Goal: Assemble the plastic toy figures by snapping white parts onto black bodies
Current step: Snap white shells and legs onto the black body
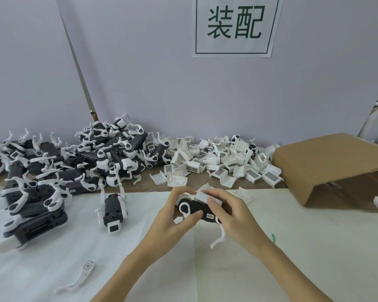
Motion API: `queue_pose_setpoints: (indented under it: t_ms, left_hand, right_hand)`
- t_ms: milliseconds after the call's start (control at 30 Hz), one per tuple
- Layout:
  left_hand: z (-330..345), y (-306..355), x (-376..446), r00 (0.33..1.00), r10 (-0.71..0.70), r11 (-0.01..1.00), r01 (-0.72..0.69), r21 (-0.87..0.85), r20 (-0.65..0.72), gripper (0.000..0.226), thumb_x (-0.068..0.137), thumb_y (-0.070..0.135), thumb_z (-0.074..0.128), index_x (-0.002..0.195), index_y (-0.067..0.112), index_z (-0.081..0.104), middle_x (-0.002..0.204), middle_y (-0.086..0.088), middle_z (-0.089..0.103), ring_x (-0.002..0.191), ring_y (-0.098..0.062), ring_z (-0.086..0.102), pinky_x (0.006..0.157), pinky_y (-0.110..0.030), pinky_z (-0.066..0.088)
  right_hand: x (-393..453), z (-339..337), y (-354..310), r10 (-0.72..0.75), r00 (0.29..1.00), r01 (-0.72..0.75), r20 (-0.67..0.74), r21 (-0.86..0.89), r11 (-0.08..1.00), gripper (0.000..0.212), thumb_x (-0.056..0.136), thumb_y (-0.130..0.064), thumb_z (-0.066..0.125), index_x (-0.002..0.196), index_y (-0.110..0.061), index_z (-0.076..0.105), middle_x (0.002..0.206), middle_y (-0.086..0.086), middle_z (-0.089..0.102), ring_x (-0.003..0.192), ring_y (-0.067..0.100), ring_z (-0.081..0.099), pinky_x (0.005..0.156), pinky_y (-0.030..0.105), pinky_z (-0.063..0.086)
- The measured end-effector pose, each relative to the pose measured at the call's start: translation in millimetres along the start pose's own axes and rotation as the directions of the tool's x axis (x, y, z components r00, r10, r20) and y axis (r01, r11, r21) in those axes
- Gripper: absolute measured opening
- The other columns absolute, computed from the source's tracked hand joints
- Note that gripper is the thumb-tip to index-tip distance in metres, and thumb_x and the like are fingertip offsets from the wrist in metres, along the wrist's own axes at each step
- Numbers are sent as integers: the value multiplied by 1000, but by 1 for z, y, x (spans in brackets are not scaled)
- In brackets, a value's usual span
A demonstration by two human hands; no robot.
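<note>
Head view: a black body (pixel 202 211) is gripped above the white sheet (pixel 292 247) by the left hand (pixel 172 216), fingers curled round it, while a white part (pixel 205 196) is pinched onto its top by the right hand (pixel 231 212). Loose white parts (pixel 223 164) are heaped behind, assembled figures (pixel 109 153) at left.

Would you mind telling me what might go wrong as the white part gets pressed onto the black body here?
The white part sits tilted on the black body, so forcing it may snap a tab. A thin white leg dangles below the right hand and could catch or bend. The left hand grips only one end, so the body might twist.
</note>
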State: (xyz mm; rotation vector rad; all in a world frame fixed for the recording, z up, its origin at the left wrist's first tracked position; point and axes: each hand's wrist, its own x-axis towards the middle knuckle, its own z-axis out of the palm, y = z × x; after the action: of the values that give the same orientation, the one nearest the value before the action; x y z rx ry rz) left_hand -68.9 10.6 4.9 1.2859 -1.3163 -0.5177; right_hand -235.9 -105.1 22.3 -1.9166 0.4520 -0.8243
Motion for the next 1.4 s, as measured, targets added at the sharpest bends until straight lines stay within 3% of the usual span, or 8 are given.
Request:
queue_pose_setpoints:
  t_ms: [133, 233, 333, 600, 833, 1067, 1267, 1400]
  left_hand:
    - [0, 2, 0, 1000, 20, 1000, -20, -21, -2, 40, 102, 21, 70, 135, 28, 50, 99, 4, 70, 90, -20, 68, 83, -21, 51]
    - [0, 2, 0, 999, 24, 1000, -25, -16, -24, 36, 102, 21, 69, 134, 26, 53, 97, 11, 65, 82, -10, 61, 78, -17, 47]
    - [0, 3, 1, 999, 24, 1000, -24, -4, -47, 30, 101, 22, 68, 127, 28, 56, 93, 10, 65, 80, -9, 59, 76, -17, 46]
    - [-2, 3, 1, 998, 19, 999, -22, -43, -58, 31, 97, 14, 73, 123, 21, 58, 96, -3, 64, 88, -31, 59, 74, -27, 48]
    - [-6, 2, 2, 995, 80, 995, -76, 65, -61, 31, 93, 20, 76, 119, 22, 60, 94, 3, 63, 80, -23, 58, 70, -38, 50]
    - [-15, 6, 1, 975, 219, 937, -204, 285, -22, 33, 89, 35, 78, 114, 44, 58, 121, 8, 59, 109, -22, 61, 81, -21, 52]
    - [-12, 10, 0, 955, 296, 895, -288, 340, 32, 36, 89, 33, 79, 116, 47, 61, 124, 12, 59, 114, -23, 62, 80, -39, 58]
    - [-14, 11, -1, 962, 272, 915, -259, 310, 2, 41, 86, 33, 83, 119, 47, 62, 120, 10, 64, 108, -23, 65, 79, -30, 59]
  right_hand:
    - [-1, -2, 0, -50, 994, 49, 93, 5, 999, 29, 103, -20, 59, 128, -32, 67, 121, -7, 72, 117, 19, 67, 102, 42, 55]
    - [-2, -5, 2, -192, 973, 216, 126, -220, 951, 47, 96, -17, 68, 139, -37, 60, 134, -13, 62, 131, 14, 56, 105, 23, 45]
    - [-2, -2, 6, -201, 972, 234, 123, -396, 888, 61, 92, -21, 77, 145, -42, 54, 135, -21, 57, 131, 6, 54, 105, 24, 46]
    - [-5, 10, 6, -179, 984, 163, -4, -398, 903, 56, 87, -22, 83, 138, -31, 63, 124, -17, 70, 111, 11, 66, 93, 35, 54]
    - [-8, 12, 3, -258, 965, 234, 39, -571, 787, 55, 92, -27, 78, 143, -31, 58, 131, -19, 65, 119, 12, 59, 95, 21, 48]
    - [-3, -12, -9, 37, 967, -73, 251, 135, 988, 43, 100, -31, 55, 142, -39, 52, 125, -15, 67, 121, 10, 61, 96, 17, 44]
    - [-1, -8, -6, 73, 982, -101, 175, 154, 983, 39, 101, -45, 54, 132, -23, 64, 128, 11, 66, 121, 23, 63, 104, 38, 48]
    - [2, -11, 0, 165, 945, -247, 281, 288, 925, 42, 98, -44, 61, 121, -9, 68, 113, 22, 65, 107, 35, 60, 97, 47, 43]
